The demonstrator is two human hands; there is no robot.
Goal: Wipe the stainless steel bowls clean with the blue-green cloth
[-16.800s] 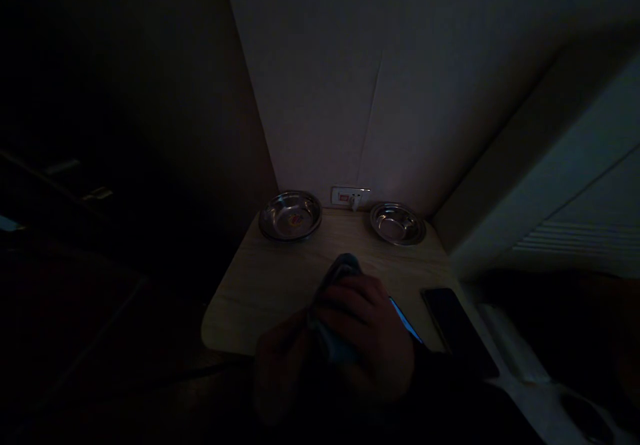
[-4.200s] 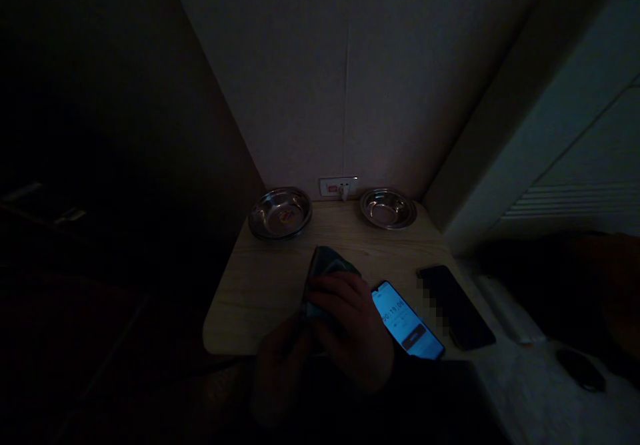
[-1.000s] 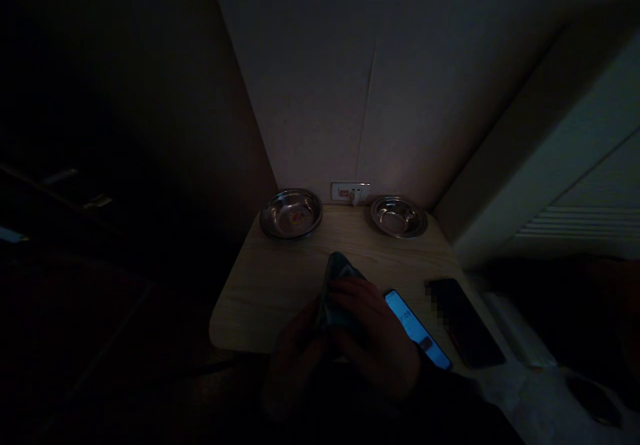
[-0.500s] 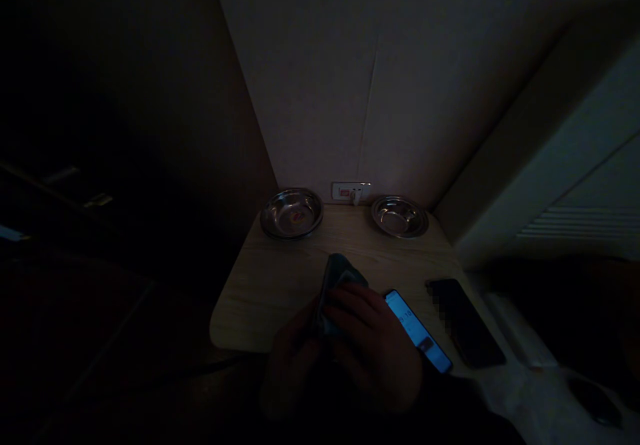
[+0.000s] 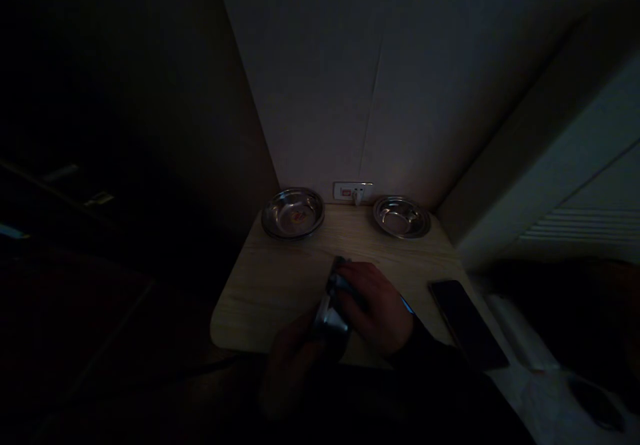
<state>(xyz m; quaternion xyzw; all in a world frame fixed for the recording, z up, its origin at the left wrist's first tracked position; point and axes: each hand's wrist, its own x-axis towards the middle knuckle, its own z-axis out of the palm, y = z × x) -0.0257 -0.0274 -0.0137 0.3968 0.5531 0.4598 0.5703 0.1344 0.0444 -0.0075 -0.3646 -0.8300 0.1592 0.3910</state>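
Note:
The room is very dark. My right hand (image 5: 375, 305) is closed on a dark cloth (image 5: 341, 273) and presses it against a small shiny metal dish (image 5: 329, 318), which stands tilted over the near edge of the wooden table (image 5: 273, 281). My left hand (image 5: 290, 358) grips that dish from below and to the left; its fingers are hard to make out in the dark. Only a thin blue sliver of a lit phone (image 5: 407, 306) shows behind my right hand.
Two steel bowls (image 5: 293, 213) (image 5: 401, 217) sit at the back of the table by the wall, with a wall socket (image 5: 353, 191) between them. A dark phone (image 5: 465, 321) lies at the table's right edge. A pale surface (image 5: 530, 378) lies lower right.
My right hand with the cloth has moved forward and up over the dish. It now covers most of the lit phone. The dish's shiny rim now shows by my left hand.

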